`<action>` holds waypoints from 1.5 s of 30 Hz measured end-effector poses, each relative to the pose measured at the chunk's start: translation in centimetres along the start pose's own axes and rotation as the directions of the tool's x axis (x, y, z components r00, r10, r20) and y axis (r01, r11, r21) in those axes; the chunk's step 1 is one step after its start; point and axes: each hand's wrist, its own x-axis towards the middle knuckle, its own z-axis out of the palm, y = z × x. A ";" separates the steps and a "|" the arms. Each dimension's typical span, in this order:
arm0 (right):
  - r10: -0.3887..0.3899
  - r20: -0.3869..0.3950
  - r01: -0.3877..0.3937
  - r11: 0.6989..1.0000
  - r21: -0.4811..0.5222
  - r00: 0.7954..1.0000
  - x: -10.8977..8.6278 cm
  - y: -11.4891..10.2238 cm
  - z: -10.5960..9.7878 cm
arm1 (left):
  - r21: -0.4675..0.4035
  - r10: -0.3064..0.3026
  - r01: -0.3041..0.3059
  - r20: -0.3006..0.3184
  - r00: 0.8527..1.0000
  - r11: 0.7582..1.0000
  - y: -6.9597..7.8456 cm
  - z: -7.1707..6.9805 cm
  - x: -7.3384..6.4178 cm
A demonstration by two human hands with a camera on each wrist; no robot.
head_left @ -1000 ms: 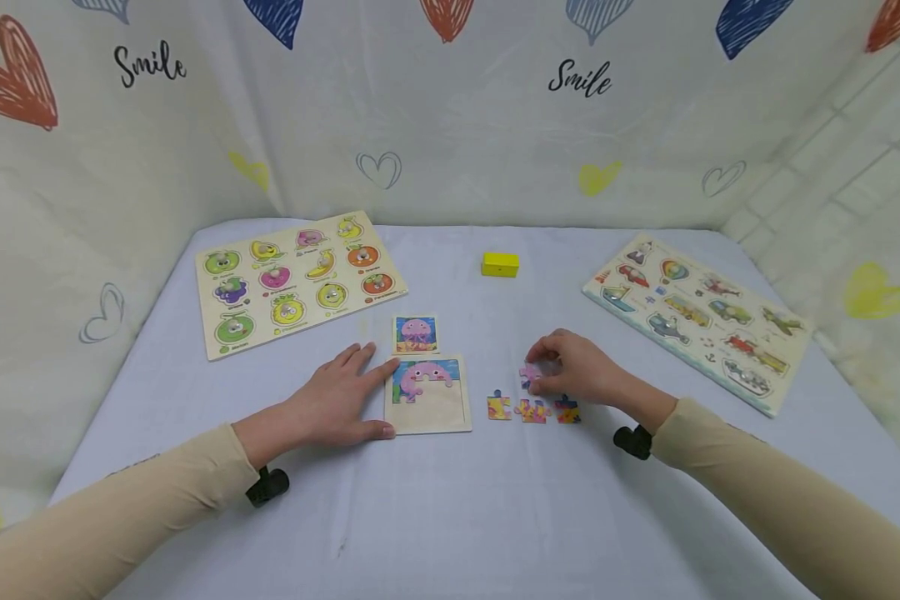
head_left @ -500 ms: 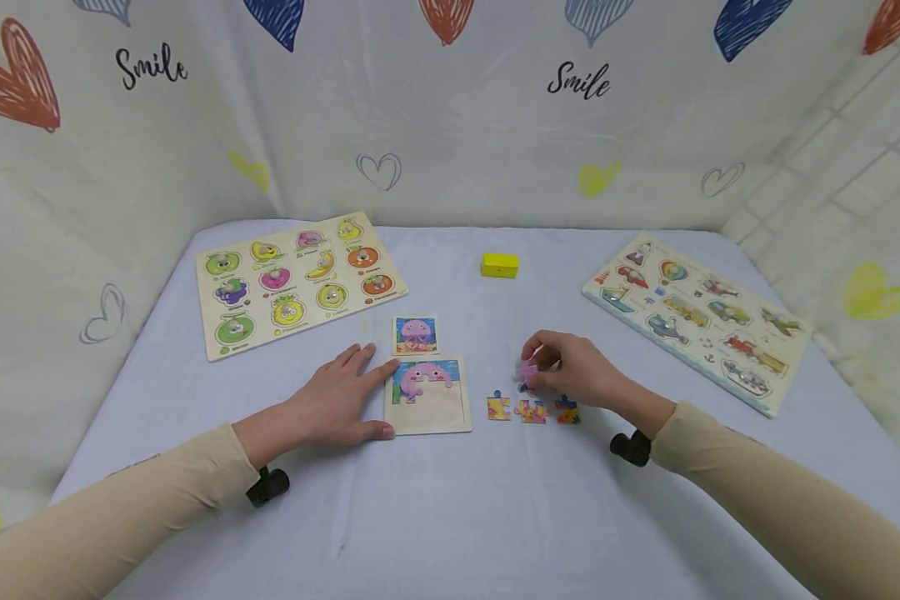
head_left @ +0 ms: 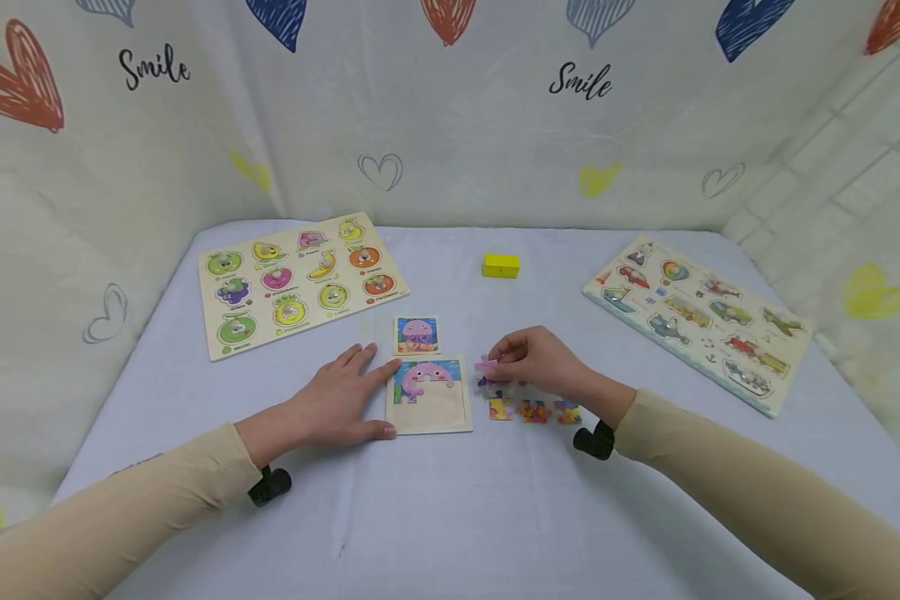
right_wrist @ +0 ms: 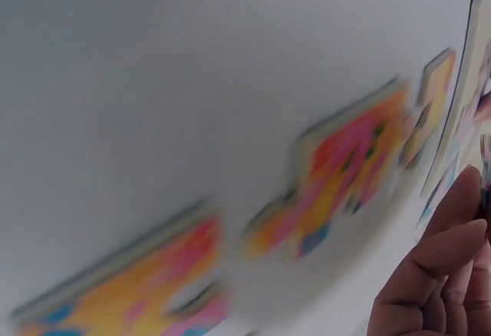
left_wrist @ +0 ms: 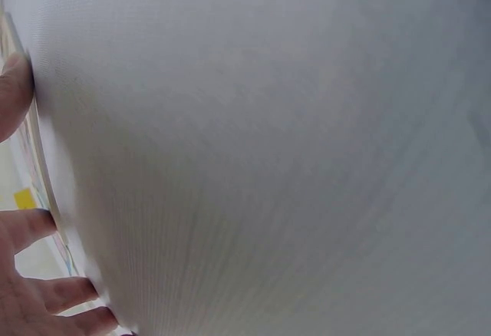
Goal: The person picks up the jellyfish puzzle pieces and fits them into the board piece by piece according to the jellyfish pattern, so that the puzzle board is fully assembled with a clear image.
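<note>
My left hand [head_left: 333, 402] lies with its fingers spread, thumb and index finger at the left edge of a square wooden jigsaw tray [head_left: 442, 417]. Pieces forming part of a pink octopus fill the tray's upper portion; bare wood shows below. Between thumb and fingertips, my right hand [head_left: 542, 362] pinches a pink jigsaw piece [head_left: 484, 367] just right of the tray. Three loose jigsaw pieces, pink and yellow, lie in a row below that hand: left [head_left: 499, 408], middle [head_left: 534, 412] and right [head_left: 568, 412]. In the right wrist view, curled fingers [right_wrist: 437, 275] largely hide the held piece.
A small octopus picture card [head_left: 416, 335] sits just behind the tray. Farther back are a fruit puzzle board [head_left: 270, 308] at left, a yellow block [head_left: 501, 266] in the middle and a vehicle puzzle board [head_left: 690, 333] at right. White cloth [head_left: 390, 517] covers the table.
My right hand has lifted the pink jigsaw piece from behind the loose row and carried it left toward the tray. The left hand keeps its place.
</note>
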 end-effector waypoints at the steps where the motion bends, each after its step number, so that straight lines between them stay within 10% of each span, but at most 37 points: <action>1: 0.013 0.007 -0.013 1.000 0.009 1.000 0.2 -0.3 0.3 | -0.002 0.000 0.000 -0.001 1.000 1.000 0.0 0.0 0.0; 23: 0.134 0.102 -0.141 0.988 0.059 0.986 2.5 -4.7 5.4 | 0.006 0.000 0.000 0.003 1.000 1.000 -0.1 0.1 0.2; 45: 0.203 0.142 -0.202 0.979 -0.021 0.969 3.0 -6.3 5.5 | 0.006 -0.003 0.003 0.008 1.000 1.000 -0.1 0.0 0.1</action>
